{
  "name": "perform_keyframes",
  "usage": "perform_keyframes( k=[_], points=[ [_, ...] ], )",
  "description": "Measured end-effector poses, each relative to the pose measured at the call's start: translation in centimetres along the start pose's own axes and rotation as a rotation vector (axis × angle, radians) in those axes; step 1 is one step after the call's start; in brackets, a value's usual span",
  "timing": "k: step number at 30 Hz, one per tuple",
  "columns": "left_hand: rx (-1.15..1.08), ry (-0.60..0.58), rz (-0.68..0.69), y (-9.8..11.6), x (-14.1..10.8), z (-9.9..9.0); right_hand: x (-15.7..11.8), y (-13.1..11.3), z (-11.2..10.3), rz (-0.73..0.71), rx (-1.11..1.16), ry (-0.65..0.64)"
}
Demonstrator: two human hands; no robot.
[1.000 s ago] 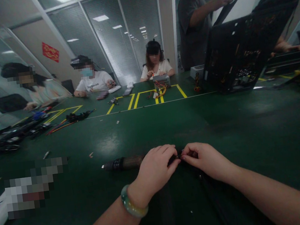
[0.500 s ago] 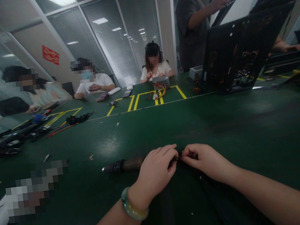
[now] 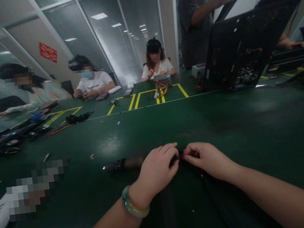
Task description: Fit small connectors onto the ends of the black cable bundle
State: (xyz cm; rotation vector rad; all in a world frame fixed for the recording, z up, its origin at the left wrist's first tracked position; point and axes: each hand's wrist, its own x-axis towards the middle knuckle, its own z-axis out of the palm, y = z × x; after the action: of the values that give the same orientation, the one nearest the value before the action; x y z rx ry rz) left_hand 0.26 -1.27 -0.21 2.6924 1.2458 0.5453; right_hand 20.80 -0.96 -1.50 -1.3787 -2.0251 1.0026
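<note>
Presently, my left hand (image 3: pixel 158 168) and right hand (image 3: pixel 211 160) pinch small dark part (image 3: pixel 181 157), details unclear, between them. Brown-and-black cylindrical tool (image 3: pixel 133 163) extends leftward from left hand. Fine, steady fingertip control appears required.

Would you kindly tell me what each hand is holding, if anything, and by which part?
The left hand covers the dark cylindrical tool behind its metal tip, grip hidden; the right hand pinches a small dark item, its held part unclear.
</note>
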Motion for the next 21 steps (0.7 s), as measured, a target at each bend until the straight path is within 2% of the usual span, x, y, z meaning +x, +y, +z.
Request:
perform_keyframes(
  k=[21],
  points=[
    [-0.033, 0.021, -0.030, -0.06, -0.04, 0.16, -0.06, -0.30, -0.27, 0.009, -0.010, -0.014]
  ],
)
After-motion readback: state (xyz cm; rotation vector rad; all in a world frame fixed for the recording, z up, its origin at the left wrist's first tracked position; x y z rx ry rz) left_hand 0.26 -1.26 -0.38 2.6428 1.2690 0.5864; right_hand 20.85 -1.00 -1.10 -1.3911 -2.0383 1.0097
